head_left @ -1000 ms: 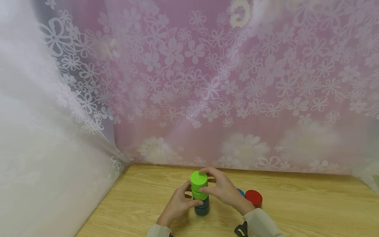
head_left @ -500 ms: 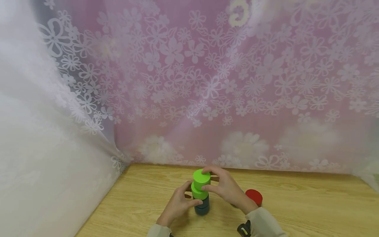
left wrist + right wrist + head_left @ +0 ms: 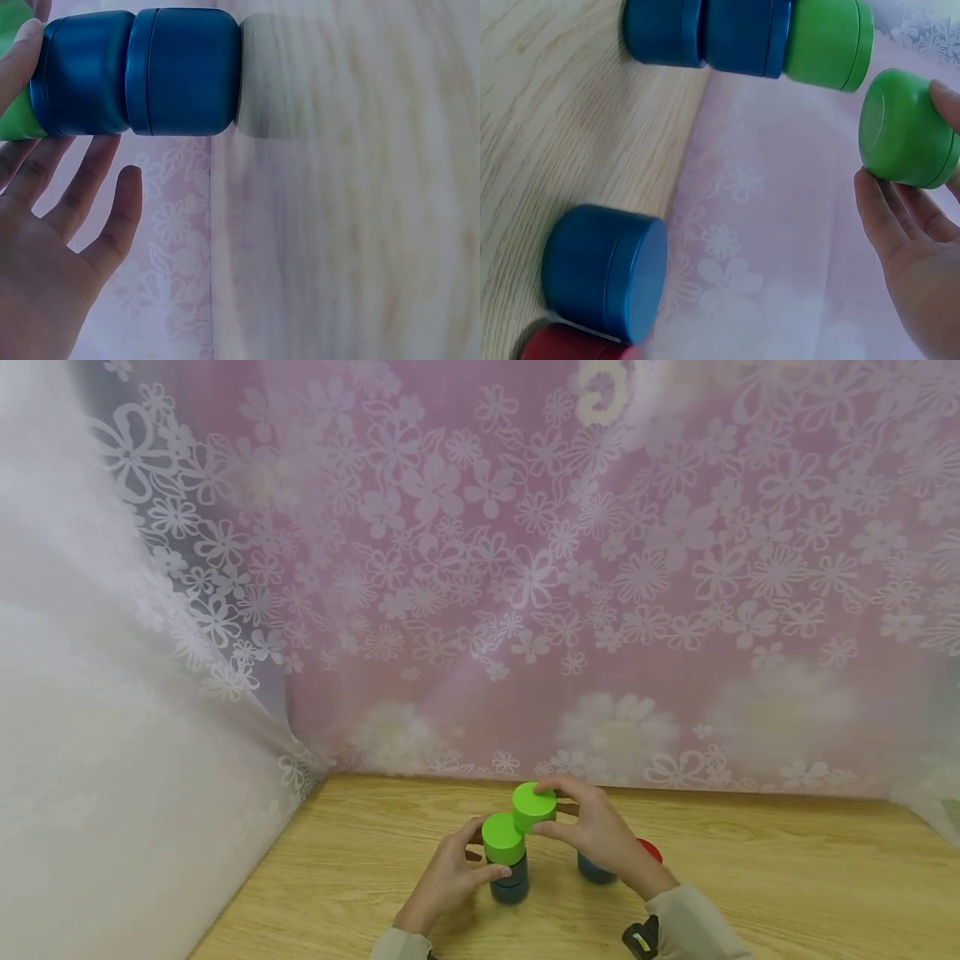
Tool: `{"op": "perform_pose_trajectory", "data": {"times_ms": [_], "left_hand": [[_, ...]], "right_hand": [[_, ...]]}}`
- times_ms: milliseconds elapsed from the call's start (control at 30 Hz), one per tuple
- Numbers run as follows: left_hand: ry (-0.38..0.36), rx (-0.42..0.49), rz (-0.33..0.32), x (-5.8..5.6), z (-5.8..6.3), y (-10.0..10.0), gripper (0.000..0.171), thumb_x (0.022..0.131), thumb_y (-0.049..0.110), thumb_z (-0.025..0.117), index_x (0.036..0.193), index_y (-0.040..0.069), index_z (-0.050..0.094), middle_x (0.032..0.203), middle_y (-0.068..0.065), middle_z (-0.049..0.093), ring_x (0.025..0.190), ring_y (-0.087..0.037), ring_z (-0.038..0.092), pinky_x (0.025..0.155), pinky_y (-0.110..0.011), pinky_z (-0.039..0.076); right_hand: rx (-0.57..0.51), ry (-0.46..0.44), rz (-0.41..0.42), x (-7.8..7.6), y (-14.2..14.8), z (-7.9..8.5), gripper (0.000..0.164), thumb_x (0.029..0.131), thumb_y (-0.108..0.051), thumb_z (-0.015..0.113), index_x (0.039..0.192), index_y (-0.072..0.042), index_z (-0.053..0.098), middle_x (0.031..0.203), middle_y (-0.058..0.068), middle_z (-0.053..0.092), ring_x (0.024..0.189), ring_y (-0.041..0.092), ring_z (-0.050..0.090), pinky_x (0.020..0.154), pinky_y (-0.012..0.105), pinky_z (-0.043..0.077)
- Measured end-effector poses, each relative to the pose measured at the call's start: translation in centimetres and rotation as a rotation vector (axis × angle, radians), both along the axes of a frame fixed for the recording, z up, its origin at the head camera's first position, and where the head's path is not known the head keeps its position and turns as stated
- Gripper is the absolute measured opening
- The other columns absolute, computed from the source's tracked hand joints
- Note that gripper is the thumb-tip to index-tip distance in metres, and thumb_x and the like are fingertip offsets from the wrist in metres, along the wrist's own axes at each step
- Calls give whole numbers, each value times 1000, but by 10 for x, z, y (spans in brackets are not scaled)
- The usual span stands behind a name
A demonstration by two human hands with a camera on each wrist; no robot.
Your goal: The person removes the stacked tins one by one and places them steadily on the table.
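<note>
My right hand (image 3: 596, 833) holds a round green lidded canister (image 3: 531, 814) by its sides, thumb in front and fingers behind. The canister is raised to the upper right of a stack; a gap shows between them in the right wrist view. Topping that stack is another green canister (image 3: 503, 839), above two dark blue canisters (image 3: 184, 71) standing on the table. My left hand (image 3: 450, 870) steadies the stack from the left. Its thumb lies across the upper blue canister near the green one, fingers around the far side, little finger (image 3: 124, 217) sticking out free.
Right of the stack, a single blue canister (image 3: 600, 270) stands on the wooden table (image 3: 787, 877) beside a red canister (image 3: 574, 346), both partly covered by my right forearm in the head view. A flowered pink curtain (image 3: 480, 610) hangs along the table's back edge.
The upper green canister, in my right hand, has come off the top of the stack and moved up and right. My left hand has stayed at the stack.
</note>
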State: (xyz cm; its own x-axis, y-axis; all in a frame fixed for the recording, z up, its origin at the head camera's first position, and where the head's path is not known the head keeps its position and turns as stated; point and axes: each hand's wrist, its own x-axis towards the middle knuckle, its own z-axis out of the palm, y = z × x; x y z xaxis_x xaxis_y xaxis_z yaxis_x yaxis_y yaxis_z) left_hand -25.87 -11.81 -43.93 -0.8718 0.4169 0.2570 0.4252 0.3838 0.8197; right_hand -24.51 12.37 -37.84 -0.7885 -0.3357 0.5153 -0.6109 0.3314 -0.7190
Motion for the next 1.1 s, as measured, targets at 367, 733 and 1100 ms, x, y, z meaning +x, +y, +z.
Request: {"op": "perform_pose_trajectory", "data": {"times_ms": [367,733,1100], "left_hand": [[1,3,-2,-1,0,0,64,88,21,83,143,6,53,121,-4,66,109,-25,62,86,-38,54],[4,2,5,-3,-1,4,65,88,21,82,144,6,52,120,-3,66,109,-24,62,86,-39,54],[18,-12,13,-5,-1,6,63,88,20,82,143,8,54,118,-1,67,108,-21,62,86,-37,54]], "right_hand": [[10,24,-4,-2,17,-1,40,85,-5,82,120,0,64,125,18,63,109,38,63,90,52,55],[21,35,-18,-6,30,-6,40,83,-3,83,118,-2,65,125,18,63,107,37,64,88,47,57],[12,8,-41,-7,46,-9,40,83,-6,84,119,-2,65,124,16,65,107,35,64,88,45,57]]}}
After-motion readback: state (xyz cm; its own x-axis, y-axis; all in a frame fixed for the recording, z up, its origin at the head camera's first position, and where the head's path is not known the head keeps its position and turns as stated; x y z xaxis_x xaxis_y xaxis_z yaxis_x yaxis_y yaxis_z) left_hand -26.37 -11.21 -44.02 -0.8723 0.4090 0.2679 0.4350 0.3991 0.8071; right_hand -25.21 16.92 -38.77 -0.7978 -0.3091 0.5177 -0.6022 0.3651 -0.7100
